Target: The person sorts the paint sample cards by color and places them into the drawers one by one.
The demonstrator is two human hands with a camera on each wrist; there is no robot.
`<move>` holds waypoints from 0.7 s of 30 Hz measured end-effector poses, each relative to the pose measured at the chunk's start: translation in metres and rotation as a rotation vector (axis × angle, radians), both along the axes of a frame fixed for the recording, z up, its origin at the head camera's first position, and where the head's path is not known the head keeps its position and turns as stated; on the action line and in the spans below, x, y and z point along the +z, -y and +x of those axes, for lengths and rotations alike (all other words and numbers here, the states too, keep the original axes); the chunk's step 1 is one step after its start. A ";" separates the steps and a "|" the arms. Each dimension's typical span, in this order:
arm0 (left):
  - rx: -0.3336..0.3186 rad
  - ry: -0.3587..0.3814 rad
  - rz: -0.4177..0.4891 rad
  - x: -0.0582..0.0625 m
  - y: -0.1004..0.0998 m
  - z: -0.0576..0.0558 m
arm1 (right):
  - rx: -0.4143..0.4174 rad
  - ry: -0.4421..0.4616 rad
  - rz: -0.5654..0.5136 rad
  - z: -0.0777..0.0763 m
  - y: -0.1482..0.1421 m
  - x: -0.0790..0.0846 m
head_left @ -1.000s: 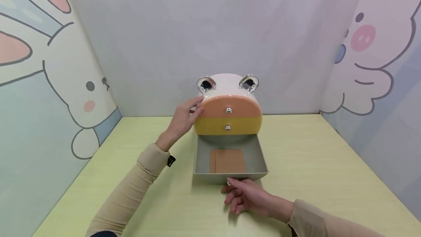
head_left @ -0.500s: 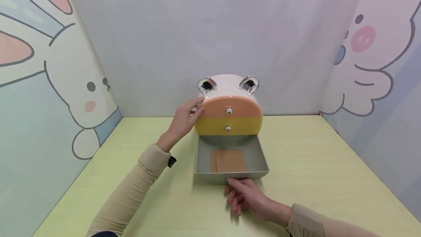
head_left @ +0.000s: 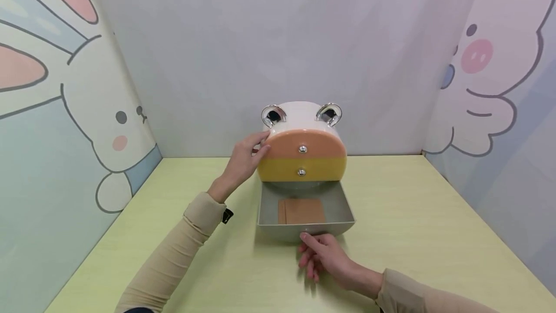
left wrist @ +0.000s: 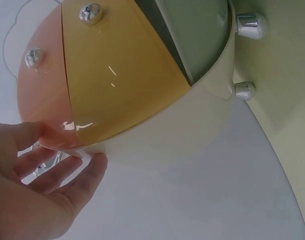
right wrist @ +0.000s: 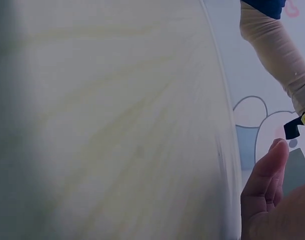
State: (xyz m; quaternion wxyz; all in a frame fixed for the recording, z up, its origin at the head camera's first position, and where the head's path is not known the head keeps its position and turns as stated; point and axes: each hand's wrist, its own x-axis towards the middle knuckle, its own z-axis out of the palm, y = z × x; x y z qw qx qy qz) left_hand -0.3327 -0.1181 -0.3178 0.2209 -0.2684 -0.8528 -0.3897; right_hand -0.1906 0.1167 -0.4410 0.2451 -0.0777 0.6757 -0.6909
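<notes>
A small frog-shaped drawer cabinet (head_left: 299, 116) stands on the table, with a white body and silver-ringed eyes. Its orange drawer (head_left: 321, 145) and yellow drawer (head_left: 321, 170) are closed, each with a silver knob. The grey-green bottom drawer (head_left: 338, 209) is pulled out and holds a flat brown cardboard piece (head_left: 304, 211). My left hand (head_left: 241, 161) grips the cabinet's upper left edge; in the left wrist view its thumb (left wrist: 27, 134) lies on the orange front, fingers along the white side. At the bottom drawer's front, my right hand (head_left: 330, 260) pinches the knob, which is mostly hidden.
The pale yellow-green table (head_left: 399, 216) extends around the cabinet. A plain light wall (head_left: 208, 71) stands behind, with a rabbit-painted panel (head_left: 95, 115) at left and another cartoon panel (head_left: 512, 124) at right. Silver feet (left wrist: 252, 26) carry the cabinet.
The bottom drawer's front has shifted slightly toward the cabinet, my right hand along with it. My left hand keeps its place on the cabinet. The head view has tilted a little.
</notes>
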 end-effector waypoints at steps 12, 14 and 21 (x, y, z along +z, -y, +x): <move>-0.004 0.004 -0.001 -0.002 0.001 -0.003 | -0.027 -0.022 0.036 -0.014 0.000 0.003; -0.002 0.005 -0.002 -0.002 0.001 -0.003 | -0.027 -0.020 0.039 -0.017 -0.001 0.003; 0.001 -0.002 -0.012 -0.002 0.000 -0.004 | -0.026 -0.006 0.045 -0.024 -0.001 0.003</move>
